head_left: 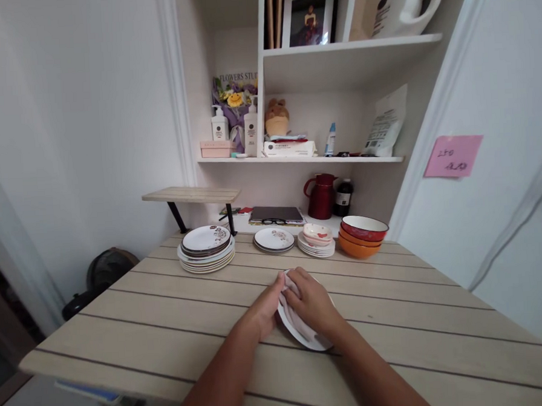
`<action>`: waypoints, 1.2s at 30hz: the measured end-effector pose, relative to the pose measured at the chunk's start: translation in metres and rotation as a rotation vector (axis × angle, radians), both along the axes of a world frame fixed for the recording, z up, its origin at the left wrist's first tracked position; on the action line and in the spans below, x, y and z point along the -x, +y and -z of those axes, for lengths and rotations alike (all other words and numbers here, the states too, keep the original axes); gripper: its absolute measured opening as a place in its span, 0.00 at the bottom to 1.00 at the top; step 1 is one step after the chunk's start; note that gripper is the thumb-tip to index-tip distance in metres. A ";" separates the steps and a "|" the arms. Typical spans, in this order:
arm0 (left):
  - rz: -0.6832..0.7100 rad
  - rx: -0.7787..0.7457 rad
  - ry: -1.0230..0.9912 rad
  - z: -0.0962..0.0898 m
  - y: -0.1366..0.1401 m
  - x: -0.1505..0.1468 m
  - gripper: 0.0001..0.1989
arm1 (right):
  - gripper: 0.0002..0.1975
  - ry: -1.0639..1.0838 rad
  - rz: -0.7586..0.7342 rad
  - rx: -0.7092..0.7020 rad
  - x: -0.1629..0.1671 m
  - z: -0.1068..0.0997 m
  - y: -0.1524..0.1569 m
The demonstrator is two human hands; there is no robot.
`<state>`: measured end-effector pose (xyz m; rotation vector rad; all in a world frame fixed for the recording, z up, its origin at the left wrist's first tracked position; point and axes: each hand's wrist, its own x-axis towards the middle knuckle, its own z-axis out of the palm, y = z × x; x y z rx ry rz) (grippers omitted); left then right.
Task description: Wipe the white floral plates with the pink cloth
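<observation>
A white plate (pixel 317 343) is held tilted just above or on the near middle of the table; whether it touches the wood I cannot tell. My left hand (pixel 266 307) is closed on the plate's left rim. A pale pinkish cloth (pixel 296 318) lies bunched across the plate's face. Over it is my right hand (pixel 311 299), its fingers curled and pressing the cloth to the plate near the upper rim. Much of the plate is hidden behind my right hand and the cloth.
Along the table's (pixel 177 329) back stand a tall plate stack (pixel 207 264), flowered plates (pixel 273 239), small dishes with a bowl (pixel 317 242), and stacked red and orange bowls (pixel 360 247). Behind are a red jug (pixel 321 197), a dark bottle (pixel 343 198) and a small raised shelf (pixel 191 195).
</observation>
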<state>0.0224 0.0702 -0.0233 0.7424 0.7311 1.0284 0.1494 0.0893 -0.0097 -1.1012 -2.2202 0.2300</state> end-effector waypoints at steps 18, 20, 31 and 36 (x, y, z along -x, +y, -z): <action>-0.046 -0.052 0.067 0.005 0.002 -0.003 0.28 | 0.08 -0.035 0.050 0.151 -0.019 0.000 0.006; -0.066 -0.048 0.077 0.004 0.001 -0.003 0.27 | 0.08 0.000 0.025 0.129 -0.015 0.001 0.006; -0.031 -0.094 0.168 0.004 0.000 -0.005 0.28 | 0.12 -0.121 0.325 0.207 -0.021 0.003 0.018; -0.035 -0.120 0.203 0.002 -0.003 -0.005 0.27 | 0.12 -0.145 0.252 0.249 -0.025 0.000 0.015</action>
